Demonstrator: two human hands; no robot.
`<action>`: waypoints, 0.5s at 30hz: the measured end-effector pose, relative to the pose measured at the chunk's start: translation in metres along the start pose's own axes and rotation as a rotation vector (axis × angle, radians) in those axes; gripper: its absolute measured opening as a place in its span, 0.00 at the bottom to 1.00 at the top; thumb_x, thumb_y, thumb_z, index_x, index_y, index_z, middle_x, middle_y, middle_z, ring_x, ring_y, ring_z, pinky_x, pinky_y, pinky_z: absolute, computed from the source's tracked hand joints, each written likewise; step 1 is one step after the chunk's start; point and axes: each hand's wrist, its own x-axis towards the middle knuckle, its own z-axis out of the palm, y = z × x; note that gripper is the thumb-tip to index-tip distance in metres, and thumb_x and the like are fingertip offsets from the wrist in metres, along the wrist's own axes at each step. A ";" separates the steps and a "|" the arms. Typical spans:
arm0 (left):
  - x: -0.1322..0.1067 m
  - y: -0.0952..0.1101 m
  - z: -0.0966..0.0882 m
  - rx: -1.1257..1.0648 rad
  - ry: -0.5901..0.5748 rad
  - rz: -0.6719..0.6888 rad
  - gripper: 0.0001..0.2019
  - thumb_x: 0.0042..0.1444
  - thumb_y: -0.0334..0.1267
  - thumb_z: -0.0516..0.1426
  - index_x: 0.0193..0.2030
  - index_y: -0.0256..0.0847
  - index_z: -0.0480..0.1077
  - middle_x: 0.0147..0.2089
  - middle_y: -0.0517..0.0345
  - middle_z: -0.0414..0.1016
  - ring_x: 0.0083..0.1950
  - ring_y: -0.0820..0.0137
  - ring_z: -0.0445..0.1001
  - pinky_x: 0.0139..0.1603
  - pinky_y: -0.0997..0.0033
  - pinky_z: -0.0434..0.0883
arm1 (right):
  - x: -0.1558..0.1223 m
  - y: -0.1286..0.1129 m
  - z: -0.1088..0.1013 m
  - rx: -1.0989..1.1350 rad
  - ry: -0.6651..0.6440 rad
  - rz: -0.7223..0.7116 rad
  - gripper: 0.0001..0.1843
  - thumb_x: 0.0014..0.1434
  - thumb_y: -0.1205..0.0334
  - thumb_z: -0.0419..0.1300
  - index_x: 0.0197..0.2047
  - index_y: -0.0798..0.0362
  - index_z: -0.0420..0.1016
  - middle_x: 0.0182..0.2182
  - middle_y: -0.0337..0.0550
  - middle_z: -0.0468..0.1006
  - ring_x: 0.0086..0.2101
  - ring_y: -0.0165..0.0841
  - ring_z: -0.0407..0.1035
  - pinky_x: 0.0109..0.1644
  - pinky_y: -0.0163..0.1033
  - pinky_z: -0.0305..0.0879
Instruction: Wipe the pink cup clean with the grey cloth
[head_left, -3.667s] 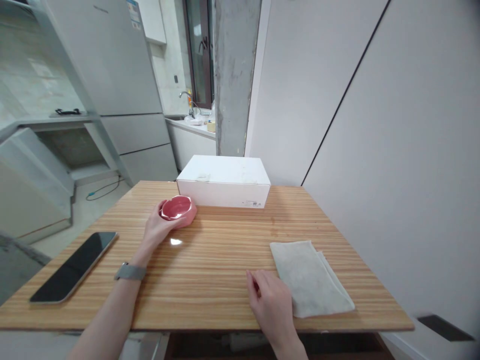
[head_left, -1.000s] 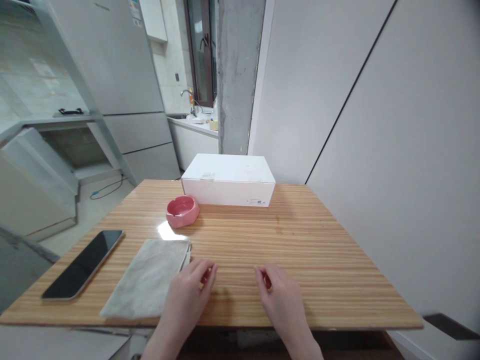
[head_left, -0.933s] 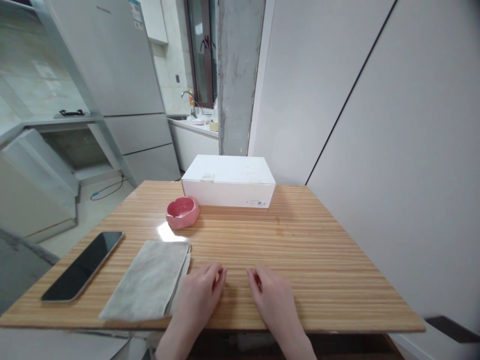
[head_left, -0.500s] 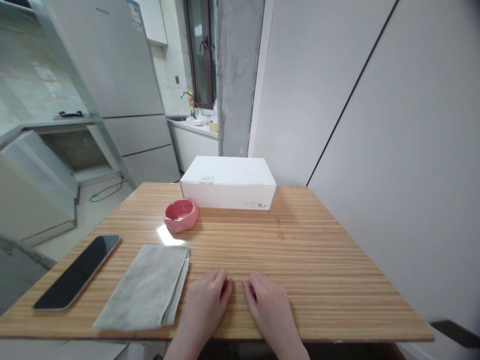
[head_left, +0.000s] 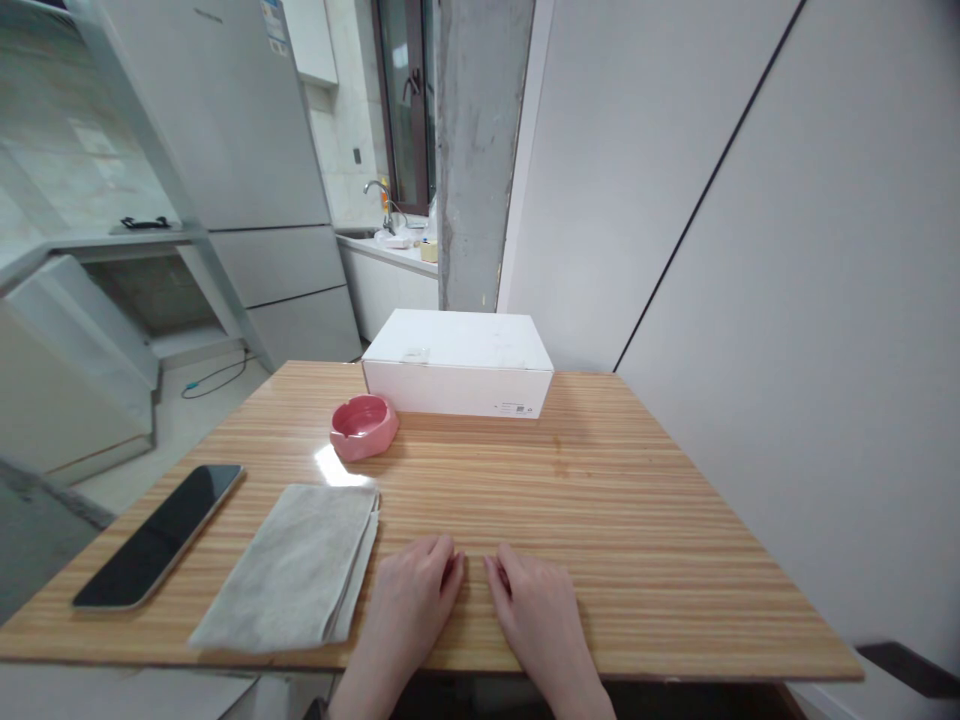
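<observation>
My left hand (head_left: 418, 590) rests near the front edge of the wooden table (head_left: 637, 560), its fingers curled in and nothing seen in them. Beside it, a small gap away, my right hand (head_left: 534, 600) lies in the same closed pose, also without anything visible in it. Just left of my left hand is a folded grey cloth (head_left: 292, 570). Farther left, a black-screened phone (head_left: 161, 540) lies flat. A pink ashtray (head_left: 364, 428) with notches in its rim sits behind the cloth.
At the table's far edge stands a closed white box (head_left: 457, 375), just behind the ashtray. A white wall (head_left: 735, 300) runs along the right side. Beyond the table are a fridge (head_left: 210, 130), a sink counter with a faucet (head_left: 386, 200) and a concrete pillar (head_left: 480, 150).
</observation>
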 end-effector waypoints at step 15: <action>0.002 0.002 -0.004 -0.005 -0.029 -0.003 0.12 0.62 0.36 0.47 0.29 0.43 0.65 0.31 0.59 0.74 0.33 0.66 0.74 0.32 0.69 0.62 | 0.000 0.001 0.000 0.009 -0.002 -0.004 0.14 0.66 0.62 0.47 0.28 0.49 0.65 0.20 0.37 0.74 0.21 0.33 0.70 0.27 0.37 0.45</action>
